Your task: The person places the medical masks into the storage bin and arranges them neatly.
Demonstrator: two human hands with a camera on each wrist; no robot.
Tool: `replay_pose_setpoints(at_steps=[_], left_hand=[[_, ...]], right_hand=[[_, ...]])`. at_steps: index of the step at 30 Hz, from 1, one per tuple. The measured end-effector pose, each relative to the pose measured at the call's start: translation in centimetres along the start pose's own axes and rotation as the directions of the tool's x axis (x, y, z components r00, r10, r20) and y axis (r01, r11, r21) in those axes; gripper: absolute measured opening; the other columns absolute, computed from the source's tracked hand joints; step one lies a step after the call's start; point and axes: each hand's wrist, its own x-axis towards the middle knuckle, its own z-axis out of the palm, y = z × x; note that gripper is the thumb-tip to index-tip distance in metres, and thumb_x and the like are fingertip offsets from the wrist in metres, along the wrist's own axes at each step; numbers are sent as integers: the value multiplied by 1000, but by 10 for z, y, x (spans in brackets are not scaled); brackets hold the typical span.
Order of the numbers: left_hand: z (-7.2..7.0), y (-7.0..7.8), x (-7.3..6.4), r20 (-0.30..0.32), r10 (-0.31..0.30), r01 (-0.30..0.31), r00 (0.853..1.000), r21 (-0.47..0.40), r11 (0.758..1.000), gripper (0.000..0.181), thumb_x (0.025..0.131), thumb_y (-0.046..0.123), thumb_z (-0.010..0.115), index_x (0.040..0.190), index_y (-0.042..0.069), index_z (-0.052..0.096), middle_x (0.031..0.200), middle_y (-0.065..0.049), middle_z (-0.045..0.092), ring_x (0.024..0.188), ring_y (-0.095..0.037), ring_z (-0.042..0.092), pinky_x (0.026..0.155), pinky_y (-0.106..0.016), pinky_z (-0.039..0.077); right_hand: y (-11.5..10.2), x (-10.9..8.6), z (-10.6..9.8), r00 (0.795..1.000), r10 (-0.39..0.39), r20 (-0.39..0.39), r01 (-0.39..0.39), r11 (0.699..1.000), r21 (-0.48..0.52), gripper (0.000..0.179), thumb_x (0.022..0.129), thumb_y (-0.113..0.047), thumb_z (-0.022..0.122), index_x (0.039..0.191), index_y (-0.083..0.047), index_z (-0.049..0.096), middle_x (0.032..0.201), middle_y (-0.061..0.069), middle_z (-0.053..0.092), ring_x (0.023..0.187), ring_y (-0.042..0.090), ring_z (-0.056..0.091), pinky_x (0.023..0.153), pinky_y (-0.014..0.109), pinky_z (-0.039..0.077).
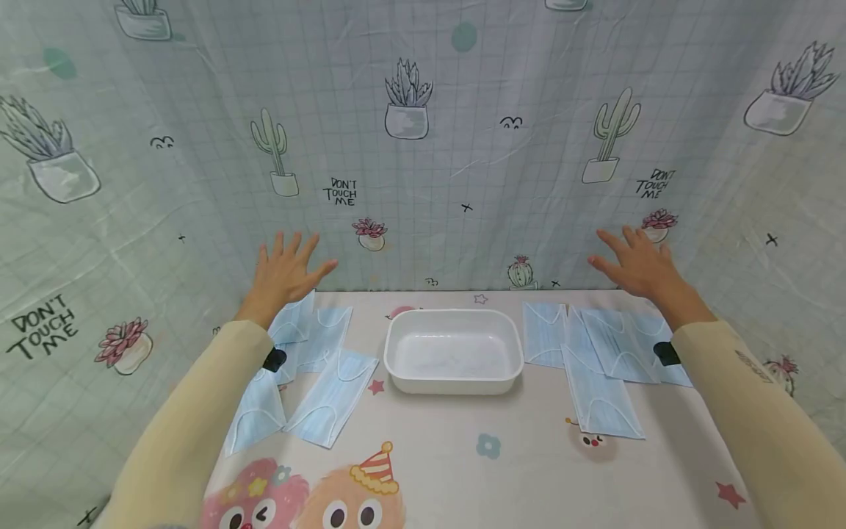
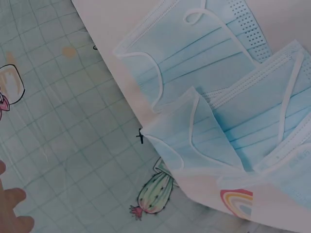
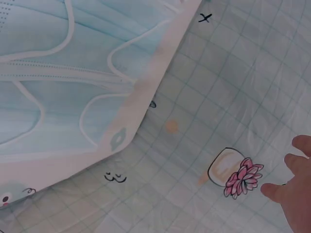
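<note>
Both hands are raised above the far part of the table with spread fingers and hold nothing. My left hand (image 1: 286, 272) is over the left group of light blue face masks (image 1: 333, 397); at the left wrist view's edge only some fingertips (image 2: 14, 196) show. My right hand (image 1: 637, 263) hovers past the right group of face masks (image 1: 604, 397), and part of it shows in the right wrist view, fingers (image 3: 272, 191) apart. Several masks in each group overlap, their white ear loops lying loose. Between the groups stands a white rectangular basin (image 1: 454, 386) with nothing in it.
A pale tablecloth (image 1: 436, 455) with cartoon prints covers the table. Grid-patterned curtain cloth (image 1: 456, 176) with plant drawings hangs behind the table and at both sides, close to the far edge. A dark band (image 1: 666, 353) sits at the right wrist, another (image 1: 275, 359) at the left.
</note>
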Motion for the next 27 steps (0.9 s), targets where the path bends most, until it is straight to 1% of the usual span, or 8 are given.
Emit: replay_pose_setpoints(at_steps=[2,6,10,15,18,23,27], left_hand=[[2,0,-2,-4,-3,3,1000,-7,1000,91,99,77,31,167,18,16,172,-25,14,157,-56,3,121,-77,3],[7,-2,-5,-4,-15,15,1000,-16,1000,93,98,79,30,167,19,15,172,-26,13,156,-57,1,119,-79,-1],[6,0,-12,-18,-17,17,1000,-20,1000,94,97,81,30,167,20,16,171,-27,15,156,-58,1,118,-80,-1],[3,7,-26,-50,-12,11,999,-22,1000,93,97,80,32,167,19,19,170,-26,19,156,-58,5,118,-80,3],[4,10,-36,-62,-1,-1,998,-32,999,93,98,78,34,166,17,20,170,-26,20,155,-58,6,119,-80,3],[11,16,-53,-69,4,-9,998,-65,998,92,99,76,37,166,16,21,169,-27,21,155,-59,6,118,-81,5],[18,25,-62,-63,1,-10,998,-145,989,92,98,76,37,167,17,19,169,-28,21,154,-60,6,117,-82,7]], right_hand=[[-1,-2,1,1000,-9,-6,9,1000,1,85,103,-67,37,166,-13,17,166,38,6,152,62,2,113,85,-2],[-4,-8,3,999,-35,-13,35,999,3,85,103,-68,37,166,-15,17,166,38,6,152,62,3,112,86,-1],[-8,-17,5,996,-70,-49,71,997,7,82,104,-64,39,166,-14,19,166,38,10,152,61,9,111,87,6],[-15,-30,11,987,-115,-113,116,993,9,76,105,-55,48,164,-13,25,164,39,18,151,59,17,113,85,13],[-20,-39,14,982,-128,-136,129,992,2,74,105,-52,51,163,-13,28,163,39,22,149,59,21,112,84,17],[-28,-54,16,981,-145,-132,148,989,11,73,104,-51,53,162,-13,30,161,39,26,144,62,28,108,85,25],[-31,-66,20,984,-140,-108,148,986,71,72,104,-46,56,162,-11,31,160,37,29,144,60,29,109,82,28]])
